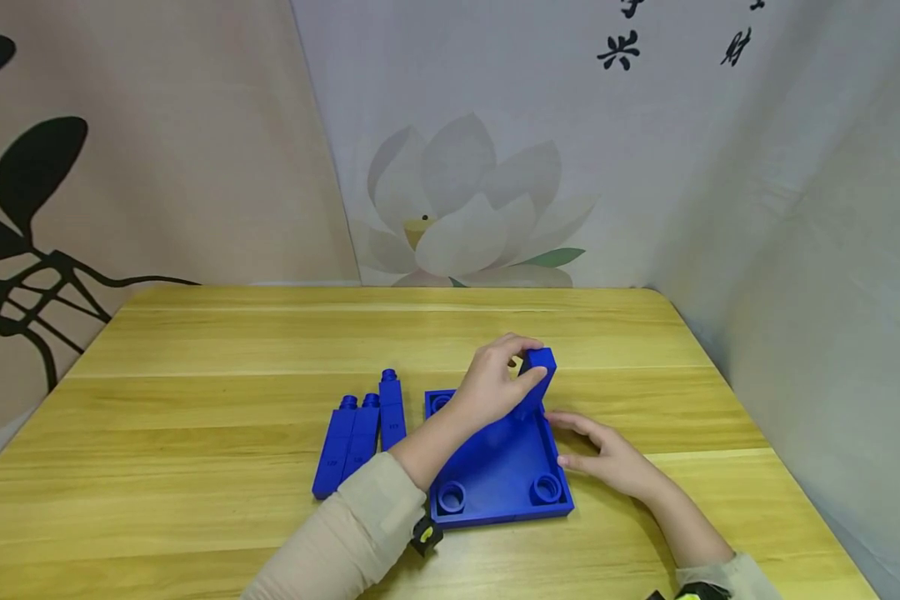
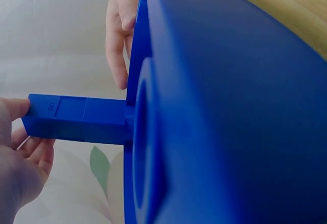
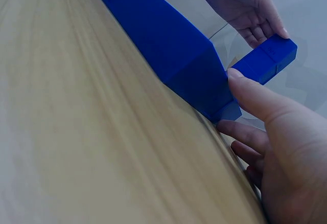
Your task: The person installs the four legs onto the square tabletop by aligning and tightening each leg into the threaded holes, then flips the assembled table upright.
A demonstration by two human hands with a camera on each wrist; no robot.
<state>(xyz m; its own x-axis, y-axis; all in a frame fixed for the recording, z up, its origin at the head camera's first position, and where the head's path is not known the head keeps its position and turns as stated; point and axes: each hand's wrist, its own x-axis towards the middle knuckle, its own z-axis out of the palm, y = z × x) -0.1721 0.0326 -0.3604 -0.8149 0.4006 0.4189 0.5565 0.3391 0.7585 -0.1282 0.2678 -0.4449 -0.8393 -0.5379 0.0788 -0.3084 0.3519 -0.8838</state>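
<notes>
My left hand [image 1: 495,383] pinches the top end of a blue square-section post [image 1: 543,371] between thumb and fingers. The post stands upright at the far right corner of a shallow blue square panel [image 1: 491,467] with raised edges. Its lower end meets the round corner socket in the left wrist view, where the post [image 2: 76,116] juts out from the panel. Round sockets also show at the panel's other corners. My right hand [image 1: 607,458] rests against the panel's right side, fingers loosely extended; in the right wrist view its thumb [image 3: 255,96] lies at the panel's edge.
Three more blue posts with round knobbed ends lie on the wooden table [image 1: 217,400] left of the panel: two side by side [image 1: 345,446] and one close to their right [image 1: 392,412]. A printed curtain [image 1: 480,200] hangs behind the table.
</notes>
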